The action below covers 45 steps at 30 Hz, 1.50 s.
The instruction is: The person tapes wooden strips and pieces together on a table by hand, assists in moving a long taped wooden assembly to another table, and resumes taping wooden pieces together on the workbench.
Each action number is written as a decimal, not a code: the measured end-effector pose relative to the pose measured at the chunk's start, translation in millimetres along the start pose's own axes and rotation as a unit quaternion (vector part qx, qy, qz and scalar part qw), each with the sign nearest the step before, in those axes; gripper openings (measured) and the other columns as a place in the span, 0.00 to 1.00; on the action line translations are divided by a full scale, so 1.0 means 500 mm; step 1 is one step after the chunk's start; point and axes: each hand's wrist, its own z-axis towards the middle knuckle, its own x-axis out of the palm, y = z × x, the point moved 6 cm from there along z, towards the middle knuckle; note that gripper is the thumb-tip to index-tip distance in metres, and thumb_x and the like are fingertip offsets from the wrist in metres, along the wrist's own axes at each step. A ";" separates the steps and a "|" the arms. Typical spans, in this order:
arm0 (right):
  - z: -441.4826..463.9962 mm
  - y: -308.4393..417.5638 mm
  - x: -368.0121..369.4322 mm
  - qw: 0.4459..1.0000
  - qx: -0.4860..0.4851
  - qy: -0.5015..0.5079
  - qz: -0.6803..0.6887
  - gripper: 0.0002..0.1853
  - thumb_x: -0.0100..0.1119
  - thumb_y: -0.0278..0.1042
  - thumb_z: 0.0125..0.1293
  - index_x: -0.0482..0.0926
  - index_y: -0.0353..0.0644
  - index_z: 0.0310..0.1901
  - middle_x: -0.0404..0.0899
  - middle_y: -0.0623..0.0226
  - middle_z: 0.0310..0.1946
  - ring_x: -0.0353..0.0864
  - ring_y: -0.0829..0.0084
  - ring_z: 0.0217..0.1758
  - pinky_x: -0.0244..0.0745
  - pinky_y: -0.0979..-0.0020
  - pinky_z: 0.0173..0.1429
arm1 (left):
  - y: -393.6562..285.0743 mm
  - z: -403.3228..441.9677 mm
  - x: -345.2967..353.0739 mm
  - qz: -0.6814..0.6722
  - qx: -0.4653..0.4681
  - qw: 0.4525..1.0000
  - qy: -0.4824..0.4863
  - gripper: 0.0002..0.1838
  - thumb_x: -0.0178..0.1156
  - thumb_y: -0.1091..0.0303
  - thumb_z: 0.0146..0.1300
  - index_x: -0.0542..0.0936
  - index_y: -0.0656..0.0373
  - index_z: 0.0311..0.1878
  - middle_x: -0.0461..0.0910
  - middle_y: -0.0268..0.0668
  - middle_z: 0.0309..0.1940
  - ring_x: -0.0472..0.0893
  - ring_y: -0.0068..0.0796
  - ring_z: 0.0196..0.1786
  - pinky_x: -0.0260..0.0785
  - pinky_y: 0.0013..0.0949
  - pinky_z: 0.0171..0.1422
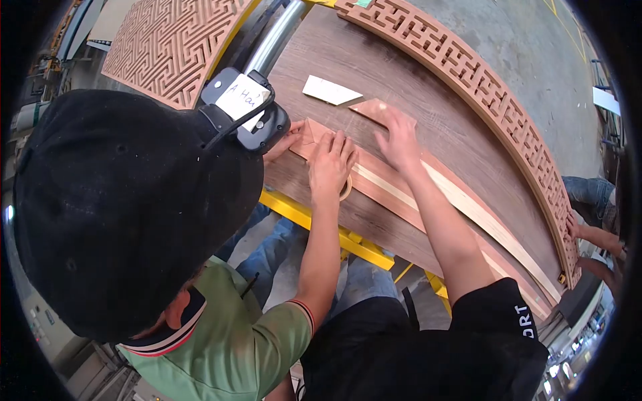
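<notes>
The right hand (402, 144) is at the small flat reddish wooden piece (364, 108) just past the long pale-striped wooden strip (388, 188), maybe a picking-or-placing step that calls for gentle fingers next, but I can't tell if its grip is tight, and the left hand is hidden.
</notes>
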 end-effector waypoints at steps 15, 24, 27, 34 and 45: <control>-0.271 0.086 0.058 0.992 0.000 0.061 0.111 0.28 0.69 0.32 0.58 0.75 0.40 0.61 0.79 0.56 0.56 0.76 0.53 0.59 0.70 0.54 0.64 | -0.060 0.016 0.019 -0.639 0.061 0.766 0.018 0.26 0.55 0.61 0.71 0.68 0.52 0.71 0.63 0.39 0.72 0.59 0.41 0.78 0.49 0.50 0.83; -0.261 0.084 0.048 0.990 -0.012 0.077 0.115 0.33 0.72 0.36 0.55 0.73 0.41 0.63 0.74 0.53 0.63 0.72 0.51 0.66 0.64 0.51 0.71 | -0.076 0.013 0.017 -0.103 0.113 0.986 0.067 0.46 0.73 0.53 0.56 0.60 0.51 0.75 0.61 0.37 0.71 0.56 0.42 0.78 0.45 0.53 0.82; -0.245 0.094 0.025 0.995 -0.046 0.074 0.048 0.39 0.76 0.40 0.52 0.71 0.41 0.66 0.64 0.49 0.72 0.63 0.48 0.75 0.57 0.47 0.77 | -0.099 0.020 0.024 -0.268 0.079 0.957 0.074 0.46 0.73 0.53 0.56 0.61 0.52 0.75 0.61 0.37 0.71 0.57 0.42 0.77 0.46 0.51 0.82; -0.241 0.073 0.060 0.989 -0.011 0.147 -0.012 0.48 0.80 0.43 0.48 0.67 0.44 0.72 0.54 0.47 0.78 0.56 0.46 0.79 0.50 0.45 0.81 | -0.092 0.019 0.013 -0.513 0.060 0.855 0.047 0.35 0.61 0.57 0.64 0.64 0.53 0.73 0.63 0.37 0.71 0.58 0.38 0.77 0.46 0.46 0.84; -0.232 0.067 0.053 0.998 -0.041 0.053 0.001 0.48 0.81 0.39 0.43 0.69 0.44 0.69 0.66 0.52 0.70 0.66 0.52 0.72 0.60 0.49 0.74 | -0.010 0.014 0.007 -0.534 0.033 0.843 0.056 0.22 0.40 0.63 0.79 0.70 0.55 0.71 0.67 0.36 0.71 0.60 0.31 0.77 0.45 0.38 0.86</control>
